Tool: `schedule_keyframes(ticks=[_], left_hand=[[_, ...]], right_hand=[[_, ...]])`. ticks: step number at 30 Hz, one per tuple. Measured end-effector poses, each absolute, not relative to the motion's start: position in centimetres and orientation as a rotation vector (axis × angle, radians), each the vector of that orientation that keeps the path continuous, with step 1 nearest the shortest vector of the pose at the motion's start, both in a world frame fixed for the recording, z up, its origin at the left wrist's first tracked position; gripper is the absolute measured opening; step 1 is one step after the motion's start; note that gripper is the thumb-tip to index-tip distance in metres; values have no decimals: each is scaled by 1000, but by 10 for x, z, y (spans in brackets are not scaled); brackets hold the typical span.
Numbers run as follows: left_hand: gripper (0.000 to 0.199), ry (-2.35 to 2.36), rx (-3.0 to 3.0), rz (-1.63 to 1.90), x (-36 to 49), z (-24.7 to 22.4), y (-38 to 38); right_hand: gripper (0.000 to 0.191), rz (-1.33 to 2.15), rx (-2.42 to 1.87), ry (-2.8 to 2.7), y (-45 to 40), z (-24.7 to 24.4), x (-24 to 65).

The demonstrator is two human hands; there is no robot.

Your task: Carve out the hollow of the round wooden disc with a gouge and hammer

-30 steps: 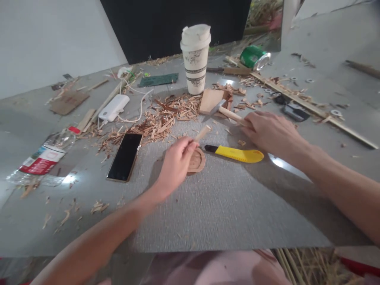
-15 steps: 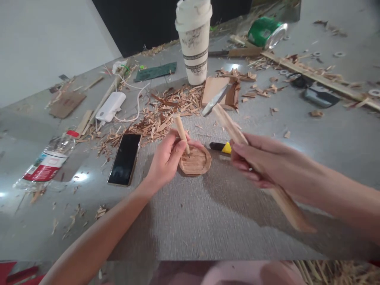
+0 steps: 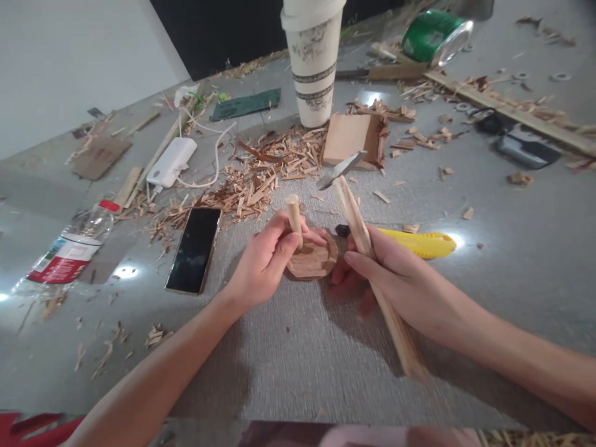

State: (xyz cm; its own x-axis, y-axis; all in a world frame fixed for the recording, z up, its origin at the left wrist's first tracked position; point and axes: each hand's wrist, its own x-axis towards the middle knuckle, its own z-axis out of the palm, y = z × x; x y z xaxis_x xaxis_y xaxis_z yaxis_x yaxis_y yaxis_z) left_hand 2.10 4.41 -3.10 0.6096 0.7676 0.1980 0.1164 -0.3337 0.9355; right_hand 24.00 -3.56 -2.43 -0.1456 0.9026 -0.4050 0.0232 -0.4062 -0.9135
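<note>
Moved closer, right hand (image 3: 395,273) grips hammer (image 3: 355,217), left hand (image 3: 266,259) wooden-handled tool (image 3: 294,217); bottle label (image 3: 65,256) unreadable.

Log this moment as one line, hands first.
Left hand: holding short wooden rod near-upright at carved wooden disc | Right hand: gripping hammer | Nearby: yellow cutter, phone

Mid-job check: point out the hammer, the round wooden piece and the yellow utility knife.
Hammer (image 3: 354,217): head view, on the wooden handle's upper part.
Round wooden piece (image 3: 313,263): head view, on its carved upper face.
Yellow utility knife (image 3: 419,244): head view, on its yellow body.
</note>
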Motion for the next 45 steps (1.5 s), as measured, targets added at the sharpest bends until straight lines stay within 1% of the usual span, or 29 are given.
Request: schedule_keyframes(ticks=[4,7,19,24,31,37,45], left_hand=[[25,779,1897,716,19,-27,40],[28,813,1936,703,19,-28,40],[28,778,1901,776,22,-33,44],[31,787,1959,775,24,-33,43],[21,740,2004,788,24,-33,41],[26,804,2022,773,24,-33,38],[27,795,2009,769,24,-34,38]], right_hand=[[21,1593,-1435,-1108,-35,-25,241],[20,1592,-1427,-1111,-35,-26,242],[20,1599,-1424,-1102,-35,-30,242],[19,1597,-1429,-1109,-35,-27,242],[20,1607,-1448,-1088,-36,-29,242],[18,1608,-1430,-1069,-37,-30,241],[17,1581,-1409,-1085,-36,-27,239]])
